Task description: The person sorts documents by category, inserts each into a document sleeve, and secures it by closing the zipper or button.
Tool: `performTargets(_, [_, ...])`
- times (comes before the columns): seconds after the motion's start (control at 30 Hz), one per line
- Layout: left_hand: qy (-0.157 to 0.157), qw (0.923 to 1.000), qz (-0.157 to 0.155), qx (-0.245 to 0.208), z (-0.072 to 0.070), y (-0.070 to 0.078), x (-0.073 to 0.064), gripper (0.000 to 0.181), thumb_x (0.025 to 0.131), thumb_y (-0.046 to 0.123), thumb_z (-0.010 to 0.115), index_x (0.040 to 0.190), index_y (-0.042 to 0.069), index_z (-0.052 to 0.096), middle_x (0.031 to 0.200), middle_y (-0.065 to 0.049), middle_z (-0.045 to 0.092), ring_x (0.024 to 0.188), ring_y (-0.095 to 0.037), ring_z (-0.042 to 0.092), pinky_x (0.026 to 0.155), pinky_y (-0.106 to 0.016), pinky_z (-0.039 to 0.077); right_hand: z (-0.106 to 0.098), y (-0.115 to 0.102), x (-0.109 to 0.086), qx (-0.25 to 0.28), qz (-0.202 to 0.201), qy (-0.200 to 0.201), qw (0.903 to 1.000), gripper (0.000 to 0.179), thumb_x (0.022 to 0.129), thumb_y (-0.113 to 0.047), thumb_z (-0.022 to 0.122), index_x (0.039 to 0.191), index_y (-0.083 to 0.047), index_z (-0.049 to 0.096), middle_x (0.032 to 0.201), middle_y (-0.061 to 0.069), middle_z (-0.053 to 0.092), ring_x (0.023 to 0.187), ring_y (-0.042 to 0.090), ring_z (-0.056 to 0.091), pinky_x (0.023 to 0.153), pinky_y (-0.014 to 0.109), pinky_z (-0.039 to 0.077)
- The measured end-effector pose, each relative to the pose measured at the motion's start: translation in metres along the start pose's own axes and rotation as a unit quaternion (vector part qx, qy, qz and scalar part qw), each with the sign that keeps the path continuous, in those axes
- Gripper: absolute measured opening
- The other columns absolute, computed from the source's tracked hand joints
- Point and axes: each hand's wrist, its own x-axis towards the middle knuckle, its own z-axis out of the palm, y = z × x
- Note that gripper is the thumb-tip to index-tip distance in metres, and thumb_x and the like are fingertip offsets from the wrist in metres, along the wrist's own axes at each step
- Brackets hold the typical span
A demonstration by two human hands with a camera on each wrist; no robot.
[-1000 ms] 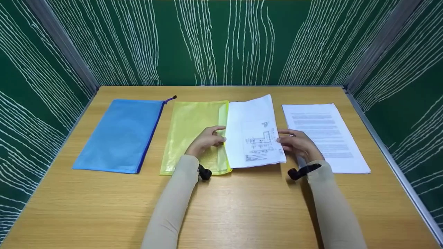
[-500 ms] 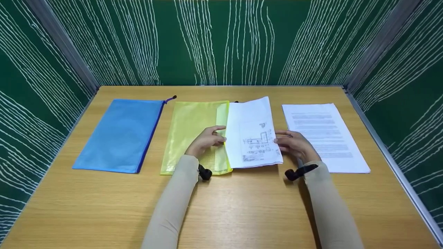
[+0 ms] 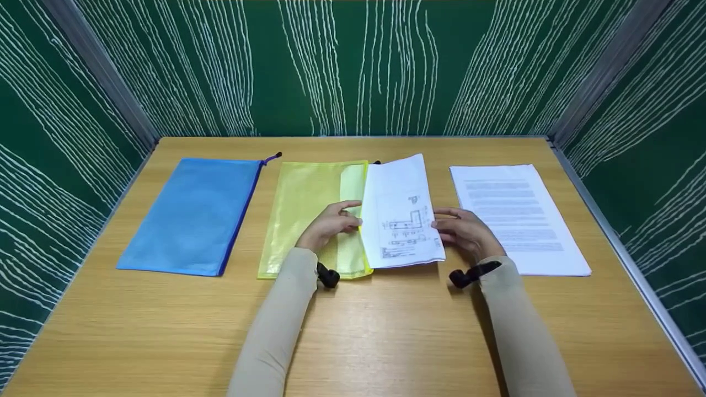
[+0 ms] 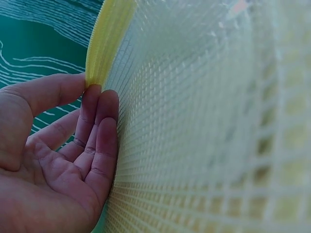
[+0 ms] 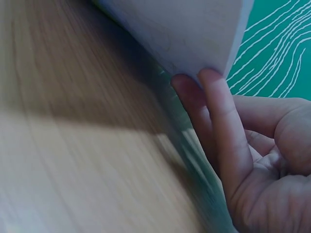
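A yellow mesh zipper pouch [image 3: 300, 204] lies mid-table with its right side held up. My left hand [image 3: 330, 223] pinches the pouch's zipper edge; in the left wrist view thumb and fingers meet on the yellow zipper band [image 4: 104, 48]. A sheaf of white paper [image 3: 400, 220] with a line drawing is partly inside the pouch, its left part showing pale through the mesh. My right hand [image 3: 466, 231] grips the sheaf's right edge, raised over the table. The right wrist view has the fingers [image 5: 223, 116] at the paper's underside [image 5: 189, 34].
On the left lies a blue zipper pouch [image 3: 190, 218] with a dark purple zipper and pull. A stack of printed paper [image 3: 513, 215] lies right of the right hand. Green walls [image 3: 342, 66] with white lines enclose the wooden table [image 3: 375, 342].
The right hand has moved left with the paper sheaf, and more of it shows through the yellow mesh. The left hand stays at the pouch's edge.
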Motion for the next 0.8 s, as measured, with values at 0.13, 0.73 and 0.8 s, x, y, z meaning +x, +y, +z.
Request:
performTargets(0.13, [0.002,1.0,-0.001,-0.001,0.0,0.0,0.0,0.059,0.088,0.004,0.064,0.144,0.01,0.044,0.085,-0.003,0.055,0.079,-0.015,0.061,0.08,-0.027,0.053,0.001,-0.001,0.0,0.001,0.005,0.002,1.0,0.065,0.089,0.0,0.064,0.145,0.001,0.032,0.094,-0.001,0.071,0.084,0.012,0.07,0.074,0.022,0.057])
performTargets(0.73, [-0.004,0.9998,0.001,-0.017,0.001,-0.002,0.001,0.058,0.089,0.006,0.064,0.144,0.013,0.045,0.085,-0.002,0.058,0.082,-0.014,0.062,0.081,-0.026,0.052,0.013,0.0,0.005,-0.017,0.008,-0.004,0.9998,0.063,0.089,-0.001,0.064,0.145,0.0,0.034,0.1,0.001,0.068,0.086,0.013,0.07,0.077,0.024,0.057])
performTargets(0.8, [-0.006,0.9997,0.002,-0.023,0.001,-0.003,0.002,0.058,0.089,0.006,0.064,0.144,0.013,0.045,0.082,-0.001,0.056,0.081,-0.013,0.062,0.081,-0.026,0.051,0.016,0.0,0.005,-0.024,0.001,-0.011,0.9997,0.063,0.09,-0.001,0.063,0.145,0.001,0.033,0.103,0.001,0.067,0.088,0.013,0.069,0.078,0.024,0.057])
